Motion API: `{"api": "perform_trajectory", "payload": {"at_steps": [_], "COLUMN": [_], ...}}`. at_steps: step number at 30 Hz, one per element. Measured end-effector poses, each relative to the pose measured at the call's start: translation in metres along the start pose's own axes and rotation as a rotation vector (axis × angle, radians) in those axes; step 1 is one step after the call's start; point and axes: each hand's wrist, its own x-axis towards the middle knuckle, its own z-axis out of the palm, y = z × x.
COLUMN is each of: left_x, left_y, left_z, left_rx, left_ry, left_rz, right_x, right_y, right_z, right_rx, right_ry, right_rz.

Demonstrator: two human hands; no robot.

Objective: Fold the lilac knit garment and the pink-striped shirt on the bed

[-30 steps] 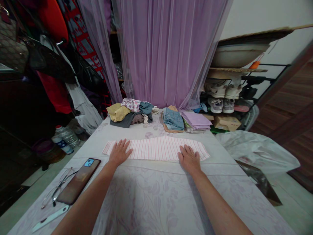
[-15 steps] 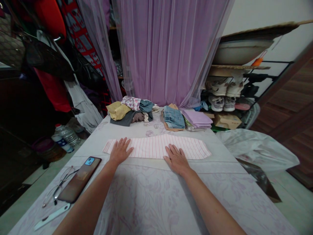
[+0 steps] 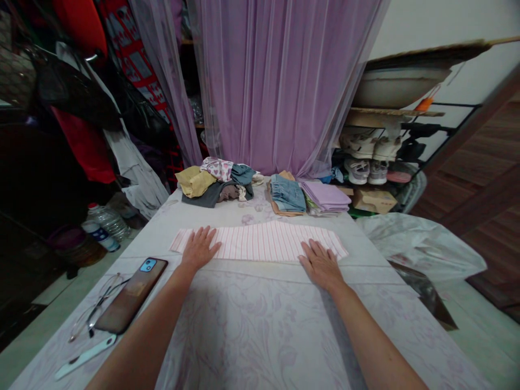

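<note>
A pink-and-white striped garment (image 3: 260,242), folded into a long flat strip, lies across the table in front of me. My left hand (image 3: 199,249) rests flat on its left part, fingers apart. Near the right end, my right hand (image 3: 322,264) lies palm down on the cloth, its fingers also spread. Neither hand grips anything. Which kind of garment it is I cannot tell from the fold.
Behind the strip are a loose heap of clothes (image 3: 215,187), folded denim (image 3: 287,194) and a folded lilac cloth (image 3: 326,196). A phone (image 3: 132,298), glasses (image 3: 99,306) and a pale utility knife (image 3: 85,357) lie at left. A plastic bag (image 3: 422,246) stands beyond the right edge.
My right hand has slid to the right along the striped cloth, from its middle toward its right end. My left hand has stayed in place on the cloth.
</note>
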Motion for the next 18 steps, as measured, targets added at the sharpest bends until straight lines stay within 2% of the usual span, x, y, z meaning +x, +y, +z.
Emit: {"api": "perform_trajectory", "payload": {"at_steps": [4,7,14,18], "left_x": [0.001,0.001,0.001,0.001], "left_y": [0.001,0.002,0.004,0.004], "left_z": [-0.004,-0.008,-0.008,-0.006], "left_rx": [0.003,0.015,0.014,-0.013], "left_ry": [-0.043,-0.068,-0.060,-0.051], "left_rz": [-0.015,-0.012,-0.018,-0.020], "right_x": [-0.003,-0.005,-0.007,-0.007], "right_y": [-0.016,-0.017,0.018,0.040], "right_z": [-0.002,0.002,0.020,0.027], "right_rx": [0.023,0.042,0.061,0.169], "right_ry": [0.001,0.035,0.159,0.233], "right_rz": [0.011,0.042,0.065,-0.060]}}
